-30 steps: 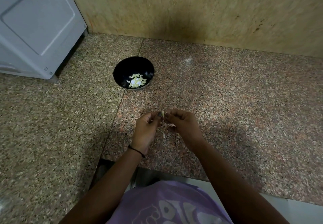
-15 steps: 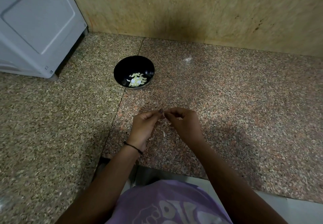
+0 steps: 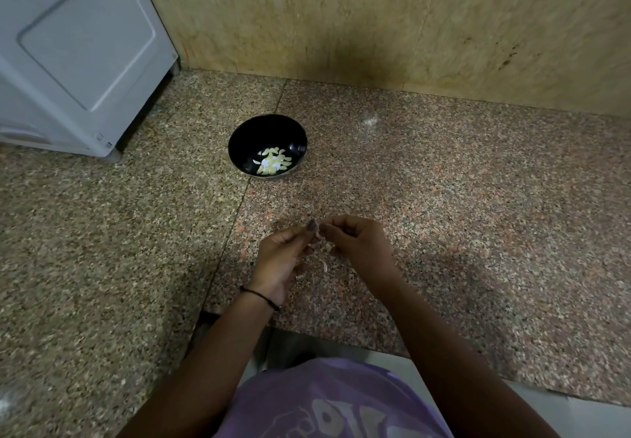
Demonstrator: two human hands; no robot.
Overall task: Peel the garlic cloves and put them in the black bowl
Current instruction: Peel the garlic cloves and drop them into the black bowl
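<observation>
Hardly anything has been moved since a moment ago: the left hand (image 3: 278, 256) and the right hand (image 3: 358, 243) are still held close together over the near middle of the surface (image 3: 478, 232).

The speckled stone surface is spread from left to right. A yellow-brown wall (image 3: 341, 21) is seen at the far side. A big white box (image 3: 78, 45) is stood at the far left. A purple shirt (image 3: 324, 403) is seen at the near edge.

The black bowl (image 3: 259, 133) is set on the surface, farther away than the hands and a little to the left, well apart from them. A small heap of peeled cloves (image 3: 273, 164) is kept inside it.

The fingers of both hands are curled, and one garlic clove (image 3: 319, 238) is pinched between the fingertips of the two hands. Pale pink skin is seen on it. A thin black band (image 3: 259, 296) is worn on the left wrist.

A small bit of skin (image 3: 325, 267) is seen just below the hands. Whether it is lying on the surface or falling cannot be told.
</observation>
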